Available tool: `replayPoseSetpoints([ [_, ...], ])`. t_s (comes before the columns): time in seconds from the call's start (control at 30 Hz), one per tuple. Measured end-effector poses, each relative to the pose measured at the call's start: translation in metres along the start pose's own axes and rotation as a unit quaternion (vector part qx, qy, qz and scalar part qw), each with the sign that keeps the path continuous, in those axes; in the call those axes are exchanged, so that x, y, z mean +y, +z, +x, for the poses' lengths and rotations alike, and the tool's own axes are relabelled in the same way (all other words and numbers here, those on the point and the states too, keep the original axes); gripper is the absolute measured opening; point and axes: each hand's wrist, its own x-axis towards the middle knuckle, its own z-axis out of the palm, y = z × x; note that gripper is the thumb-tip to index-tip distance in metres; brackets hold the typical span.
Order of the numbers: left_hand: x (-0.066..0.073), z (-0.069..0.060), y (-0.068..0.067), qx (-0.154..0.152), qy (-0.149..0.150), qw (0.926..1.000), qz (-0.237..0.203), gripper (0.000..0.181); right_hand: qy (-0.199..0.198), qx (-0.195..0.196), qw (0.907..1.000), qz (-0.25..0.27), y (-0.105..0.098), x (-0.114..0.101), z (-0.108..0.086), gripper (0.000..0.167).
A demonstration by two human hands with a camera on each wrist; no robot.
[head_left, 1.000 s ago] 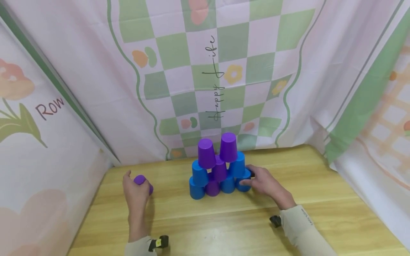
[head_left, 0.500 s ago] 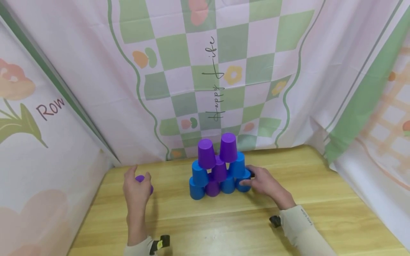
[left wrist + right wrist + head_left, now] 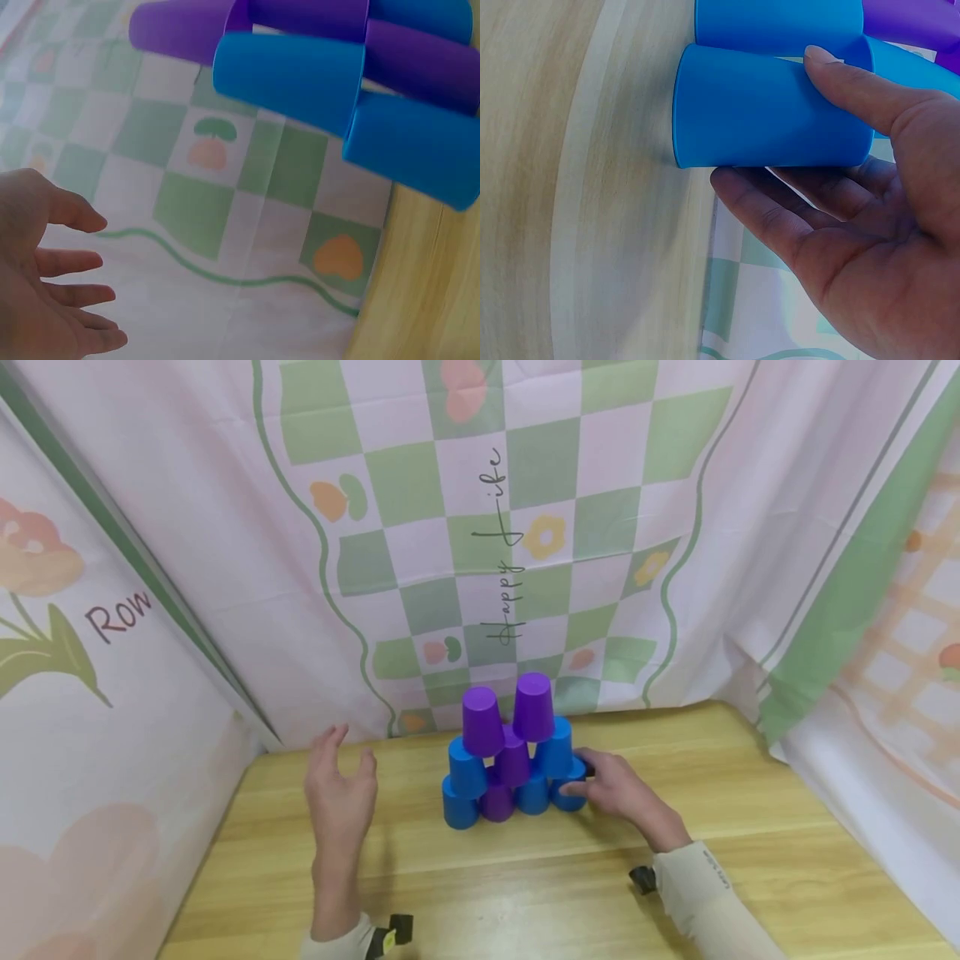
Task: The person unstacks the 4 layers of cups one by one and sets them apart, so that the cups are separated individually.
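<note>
A pyramid of upside-down cups stands on the table in the head view. Two purple cups, a left one (image 3: 482, 722) and a right one (image 3: 534, 707), form its top row. Below them are a blue cup (image 3: 467, 768), a purple cup (image 3: 512, 758) and another blue cup (image 3: 556, 748). The bottom row mixes blue and purple. My right hand (image 3: 618, 785) holds the bottom row's rightmost blue cup (image 3: 772, 109), thumb on one side, fingers along another. My left hand (image 3: 341, 802) is raised left of the pyramid, fingers spread, holding nothing visible. The loose purple cup seen earlier is not visible.
A patterned curtain (image 3: 540, 468) hangs right behind the pyramid, at the back edge of the wooden table (image 3: 510, 893). Cloth panels close off the left and right sides. Dark cameras (image 3: 402, 928) sit at the wrists.
My left hand has left the loose purple cup, its fingers spreading as it shifted right and toward the back. That cup has dropped out of sight. The right hand and pyramid look unchanged.
</note>
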Motion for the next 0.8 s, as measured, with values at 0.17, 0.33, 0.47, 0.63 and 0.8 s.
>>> replayPoseSetpoints([
  [0.17,0.009,-0.005,0.007,-0.034,-0.008,0.9994,-0.005,0.051,-0.001,0.003,1.0,-0.006,0.0,0.0,0.0,0.048],
  [0.33,0.017,-0.009,0.014,-0.052,0.02,0.9981,-0.027,0.054,0.001,-0.001,1.0,-0.002,0.0,-0.001,0.0,0.051],
  [0.47,0.021,-0.011,0.02,-0.072,0.037,0.9954,-0.052,0.055,0.002,-0.002,1.0,0.002,0.001,-0.001,-0.001,0.049],
  [0.63,0.026,-0.014,0.027,-0.119,0.026,0.9878,-0.097,0.057,0.001,-0.002,1.0,0.005,0.001,-0.001,-0.001,0.047],
  [0.8,0.027,-0.017,0.033,-0.167,0.034,0.9777,-0.123,0.062,-0.002,0.001,1.0,0.004,0.0,0.0,0.0,0.046],
])
